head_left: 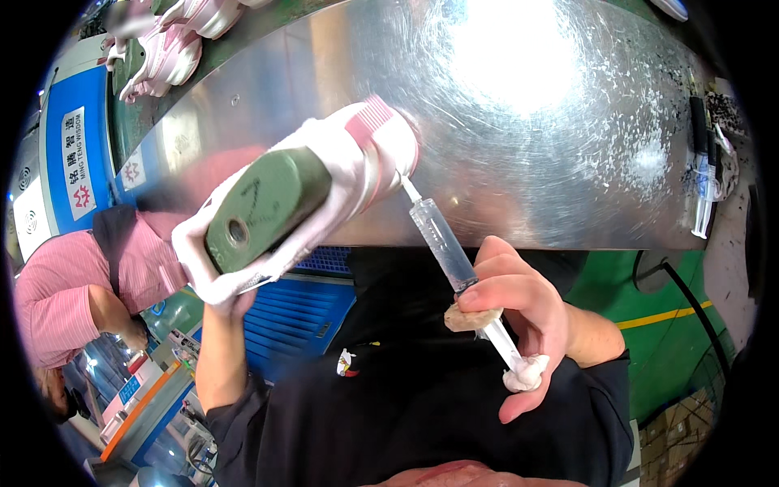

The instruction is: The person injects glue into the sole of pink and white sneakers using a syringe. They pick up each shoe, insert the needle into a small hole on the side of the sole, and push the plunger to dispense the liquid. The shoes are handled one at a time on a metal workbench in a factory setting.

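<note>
Progress: early, I judge | left hand [230,302] clamps white-and-pink shoe upper on green last [300,199] above steel bench [568,154] | right hand [519,312] pinches clear plastic syringe [445,239], tip at toe | plunger barely pressed; seam work remains.

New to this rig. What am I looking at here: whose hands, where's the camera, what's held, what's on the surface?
There is no machine: a person works with two bare hands. The one picture comes from a wide fisheye camera worn on the head, looking down, so straight edges bend near the rim. The left hand holds up a pink and white shoe upper stretched over a green last, its bottom facing the camera. The right hand holds a clear syringe, its tip touching the shoe's end. Behind is a scratched shiny metal table; at its right edge lie more syringes. More pink shoes sit top left. Another person's pink striped sleeve shows at the left.
</note>
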`<state>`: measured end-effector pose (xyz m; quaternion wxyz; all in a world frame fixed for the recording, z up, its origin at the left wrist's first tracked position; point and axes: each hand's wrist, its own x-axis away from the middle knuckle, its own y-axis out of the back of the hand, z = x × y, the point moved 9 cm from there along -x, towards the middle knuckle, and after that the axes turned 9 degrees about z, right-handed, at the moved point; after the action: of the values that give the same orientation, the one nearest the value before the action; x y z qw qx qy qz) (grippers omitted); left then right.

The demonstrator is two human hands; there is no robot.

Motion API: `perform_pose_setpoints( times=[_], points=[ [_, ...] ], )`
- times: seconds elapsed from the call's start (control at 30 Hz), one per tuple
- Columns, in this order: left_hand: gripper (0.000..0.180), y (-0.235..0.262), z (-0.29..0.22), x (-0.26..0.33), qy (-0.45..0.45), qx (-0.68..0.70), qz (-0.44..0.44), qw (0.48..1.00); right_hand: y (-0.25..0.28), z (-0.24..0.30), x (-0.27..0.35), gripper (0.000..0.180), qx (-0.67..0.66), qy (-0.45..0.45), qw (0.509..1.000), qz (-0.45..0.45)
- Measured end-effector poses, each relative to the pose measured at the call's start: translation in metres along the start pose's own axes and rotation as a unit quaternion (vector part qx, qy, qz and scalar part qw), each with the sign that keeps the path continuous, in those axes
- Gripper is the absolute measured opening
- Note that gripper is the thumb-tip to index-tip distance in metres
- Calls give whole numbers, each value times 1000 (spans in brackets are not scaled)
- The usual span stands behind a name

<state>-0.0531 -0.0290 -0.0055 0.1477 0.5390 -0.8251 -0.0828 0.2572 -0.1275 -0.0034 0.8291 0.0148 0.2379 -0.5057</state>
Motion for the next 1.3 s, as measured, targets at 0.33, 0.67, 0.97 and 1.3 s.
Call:
perform_pose_setpoints(
  times=[0.33,0.67,0.97,1.3],
  points=[
    [71,-102,37,66,218,523,60,822,-12,9,-8,91,14,-29,999,5],
    [82,-165,20,57,247,590,163,751,-22,32,-20,94,-1,-91,995,47],
    [46,-201,7,54,203,628,308,685,-28,70,-18,93,-10,-202,975,96],
    [41,-228,-15,36,159,662,364,636,-29,105,-14,84,50,-324,940,95]
  ],
)
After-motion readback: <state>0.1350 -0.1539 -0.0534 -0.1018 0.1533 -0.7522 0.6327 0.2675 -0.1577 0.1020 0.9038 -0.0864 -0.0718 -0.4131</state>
